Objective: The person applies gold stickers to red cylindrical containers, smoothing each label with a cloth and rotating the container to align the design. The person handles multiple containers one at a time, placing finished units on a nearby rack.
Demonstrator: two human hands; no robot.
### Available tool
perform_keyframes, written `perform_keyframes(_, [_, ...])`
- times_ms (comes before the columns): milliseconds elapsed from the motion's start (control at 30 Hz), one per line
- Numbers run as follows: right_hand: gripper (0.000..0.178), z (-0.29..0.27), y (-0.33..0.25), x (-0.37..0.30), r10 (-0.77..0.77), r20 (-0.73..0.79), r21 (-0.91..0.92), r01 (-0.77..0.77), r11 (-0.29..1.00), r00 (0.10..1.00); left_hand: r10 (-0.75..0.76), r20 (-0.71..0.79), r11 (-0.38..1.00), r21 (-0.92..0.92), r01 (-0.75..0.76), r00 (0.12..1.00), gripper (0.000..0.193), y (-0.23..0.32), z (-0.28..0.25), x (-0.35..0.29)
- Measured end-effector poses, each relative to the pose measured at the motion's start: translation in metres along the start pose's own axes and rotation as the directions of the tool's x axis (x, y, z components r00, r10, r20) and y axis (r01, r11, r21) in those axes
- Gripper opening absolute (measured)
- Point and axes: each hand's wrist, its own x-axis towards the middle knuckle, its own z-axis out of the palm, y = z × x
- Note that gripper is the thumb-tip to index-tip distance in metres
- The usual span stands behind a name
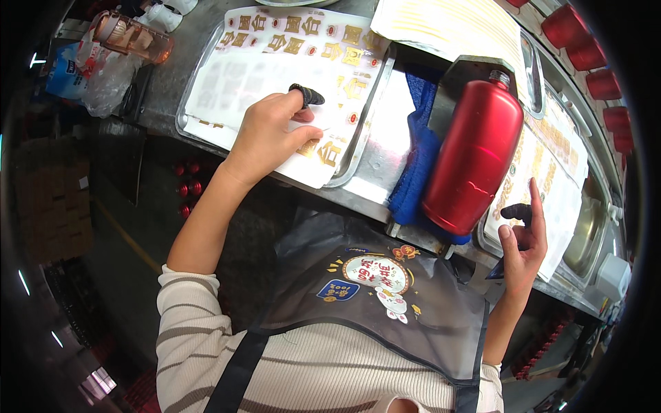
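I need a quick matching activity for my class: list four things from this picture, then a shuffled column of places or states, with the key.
Things:
1. bottle
2. cloth
3. left hand
4. right hand

Places or states:
A. index finger extended, thumb apart from it
B. blue and bunched up
C. over white sheets with gold print
D. red, neck pointing away from the person

Pairs: 1-D, 2-B, 3-C, 4-A

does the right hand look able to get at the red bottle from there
Probably yes: the right hand is close beside the red bottle, and only low-lying printed sheets show between them.
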Motion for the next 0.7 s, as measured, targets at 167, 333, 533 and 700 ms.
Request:
perform_keyframes(167, [0.079, 0.001, 0.003, -0.004, -0.005, -0.006, 0.004, 0.005, 1.0, 1.0, -0.007, -0.009, 1.0, -0.006, 0.007, 1.0, 0.031, -0.003, 0.002, 0.0])
perform_keyframes(333, [0.078, -0.002, 0.002, -0.006, -0.011, -0.021, 0.003, 0.011, 1.0, 1.0, 0.137, -0.086, 0.99, 0.025, -0.136, 0.987, 0.016, -0.004, 0.007, -0.002])
perform_keyframes(533, [0.075, -0.008, -0.003, -0.004, -0.039, -0.069, 0.018, 0.04, 0.999, 0.997, -0.142, -0.362, 0.989, -0.08, 0.121, 0.921, 0.016, -0.012, -0.03, 0.003])
perform_keyframes(700, [0.056, -0.001, -0.02, 0.01, -0.051, -0.189, 0.129, 0.076, 0.989, 0.981, 0.097, -0.618, 0.958, -0.156, -0.242, 0.78, 0.007, -0.006, -0.122, 0.017])
